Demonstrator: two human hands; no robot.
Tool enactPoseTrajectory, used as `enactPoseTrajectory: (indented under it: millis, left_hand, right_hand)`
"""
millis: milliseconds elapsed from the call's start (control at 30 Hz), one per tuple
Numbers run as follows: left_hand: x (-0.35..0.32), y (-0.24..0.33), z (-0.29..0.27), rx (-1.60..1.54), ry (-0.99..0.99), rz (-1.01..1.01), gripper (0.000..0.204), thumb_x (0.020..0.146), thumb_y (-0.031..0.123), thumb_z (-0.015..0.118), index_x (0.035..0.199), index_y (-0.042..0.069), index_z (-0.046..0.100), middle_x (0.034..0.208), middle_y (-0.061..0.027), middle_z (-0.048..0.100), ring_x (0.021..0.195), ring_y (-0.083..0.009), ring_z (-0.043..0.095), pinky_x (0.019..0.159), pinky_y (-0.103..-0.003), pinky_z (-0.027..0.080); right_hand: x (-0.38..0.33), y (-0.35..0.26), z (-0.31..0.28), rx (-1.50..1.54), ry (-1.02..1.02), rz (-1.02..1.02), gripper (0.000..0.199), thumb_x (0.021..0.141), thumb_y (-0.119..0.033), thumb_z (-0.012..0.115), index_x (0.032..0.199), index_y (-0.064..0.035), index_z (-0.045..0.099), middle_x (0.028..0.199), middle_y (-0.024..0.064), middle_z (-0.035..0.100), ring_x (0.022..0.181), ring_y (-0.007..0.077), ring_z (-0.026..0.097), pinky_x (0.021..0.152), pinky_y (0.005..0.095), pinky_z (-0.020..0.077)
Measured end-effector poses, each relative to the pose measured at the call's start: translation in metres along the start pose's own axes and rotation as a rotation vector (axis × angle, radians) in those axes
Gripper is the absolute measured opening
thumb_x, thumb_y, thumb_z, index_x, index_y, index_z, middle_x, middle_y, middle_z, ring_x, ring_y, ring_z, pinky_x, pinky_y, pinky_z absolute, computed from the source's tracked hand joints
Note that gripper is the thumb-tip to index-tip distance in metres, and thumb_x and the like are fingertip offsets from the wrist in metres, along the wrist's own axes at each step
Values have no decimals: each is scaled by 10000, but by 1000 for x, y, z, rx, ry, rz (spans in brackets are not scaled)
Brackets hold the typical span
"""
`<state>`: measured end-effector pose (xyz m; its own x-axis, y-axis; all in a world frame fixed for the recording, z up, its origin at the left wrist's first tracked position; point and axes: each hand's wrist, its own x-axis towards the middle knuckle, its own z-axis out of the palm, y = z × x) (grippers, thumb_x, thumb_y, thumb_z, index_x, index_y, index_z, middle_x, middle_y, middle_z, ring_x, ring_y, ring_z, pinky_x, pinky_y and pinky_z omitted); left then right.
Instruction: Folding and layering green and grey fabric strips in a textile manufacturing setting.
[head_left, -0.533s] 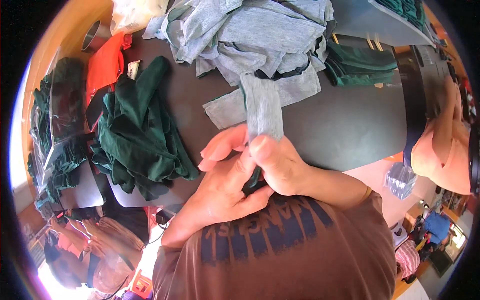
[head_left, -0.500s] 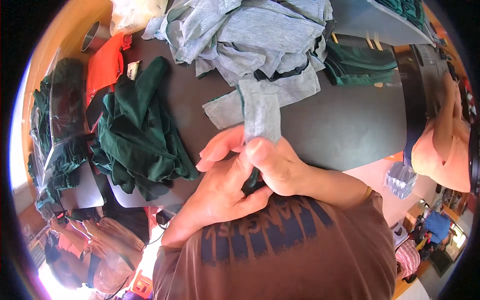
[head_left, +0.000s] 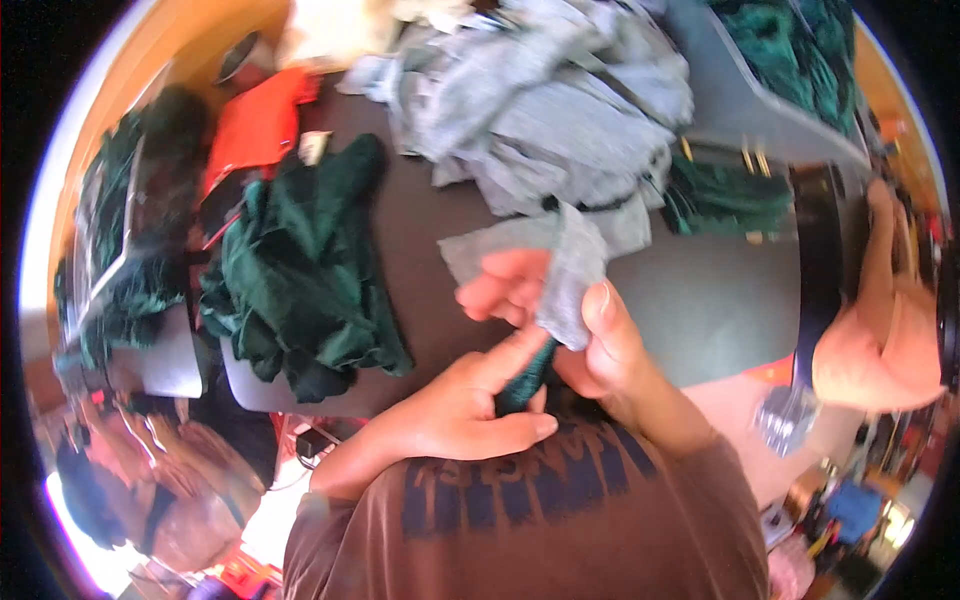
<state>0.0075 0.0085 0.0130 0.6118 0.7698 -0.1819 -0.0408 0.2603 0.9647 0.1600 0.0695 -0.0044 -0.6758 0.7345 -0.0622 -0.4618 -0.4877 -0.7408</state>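
Holds a grey cloth strip (head_left: 580,265) in both hands, near the front edge of the dark surface (head_left: 700,325). Pinches the grey part with the fingers and thumb of the right hand (head_left: 605,350); grips the green lower end (head_left: 528,385) between thumb and forefinger of the left hand (head_left: 465,400). Has a grey cloth heap (head_left: 550,110) beyond, crumpled green fabric (head_left: 305,275) leftward, folded green pieces (head_left: 725,195) rightward.
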Motion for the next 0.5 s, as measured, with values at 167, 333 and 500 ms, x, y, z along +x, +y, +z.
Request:
enactPoseTrajectory:
  millis: [167,333,500]
  left_hand:
    - [10,-24,10,31,21,226,821,805,141,636,1421,83,96,735,-13,497,640,-101,476,568,-255,414]
    - [-2,-7,13,-596,-189,-63,664,797,153,574,1338,69,198,725,-49,521,493,-75,418,440,-209,328]
    - [6,-10,13,-695,-124,-5,360,835,205,529,1125,77,358,656,-48,503,430,-63,382,387,-189,267]
  right_hand:
    - [-15,17,0,79,124,-5,521,893,-465,441,1077,16,526,1004,204,592,1015,288,537,891,421,417]
    - [-18,29,11,-110,-9,-73,543,902,-518,365,973,3,501,893,185,578,966,351,528,794,496,443]
    - [-17,23,15,-277,-64,-108,683,830,-627,405,1103,-4,463,977,202,549,971,342,527,781,506,451]
